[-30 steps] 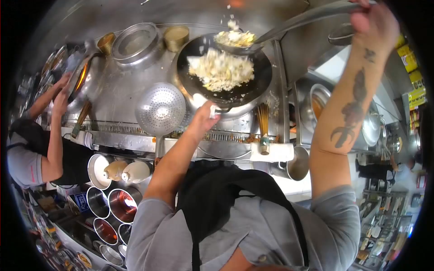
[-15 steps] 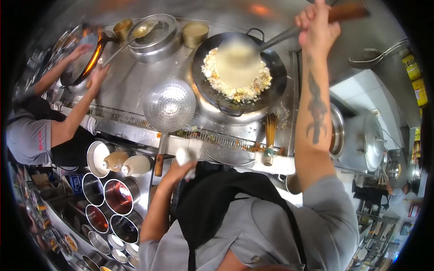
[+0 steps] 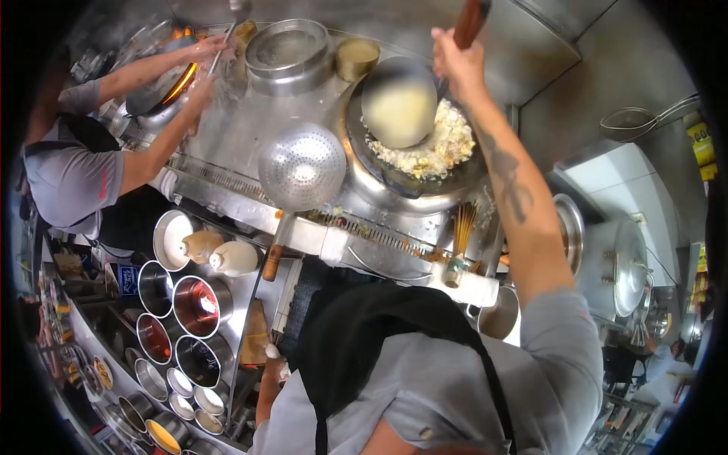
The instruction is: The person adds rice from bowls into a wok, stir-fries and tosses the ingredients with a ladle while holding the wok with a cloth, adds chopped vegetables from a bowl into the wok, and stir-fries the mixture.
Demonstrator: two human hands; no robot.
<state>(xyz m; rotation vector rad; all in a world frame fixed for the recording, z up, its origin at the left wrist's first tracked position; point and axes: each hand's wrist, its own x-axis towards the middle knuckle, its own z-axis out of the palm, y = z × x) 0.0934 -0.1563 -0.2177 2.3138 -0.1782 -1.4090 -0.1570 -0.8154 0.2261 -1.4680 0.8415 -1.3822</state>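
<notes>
My right hand (image 3: 459, 62) is closed round the wooden-ended handle of a ladle (image 3: 399, 102), whose blurred round bowl is over the wok. In the black wok (image 3: 390, 178) lies a loose mass of pale fried rice (image 3: 436, 148). Low beside my apron, my left hand (image 3: 274, 365) is closed on a white cloth (image 3: 283, 371), partly hidden by my body. A perforated strainer (image 3: 302, 167) with a wooden handle rests left of the wok. The bamboo brush (image 3: 459, 243) stands near the range's front edge.
At the left, another person (image 3: 83, 174) works at a second wok (image 3: 163, 91) with fire by it. Metal pots of sauces (image 3: 201, 305) and two bottles (image 3: 233, 258) stand lower left. A large lidded pot (image 3: 607, 265) is at the right, below a wire strainer (image 3: 629, 121).
My left hand let go of the wok and moved down beside my body with the cloth. My right hand moved left with the ladle, which went from holding rice high to over the wok.
</notes>
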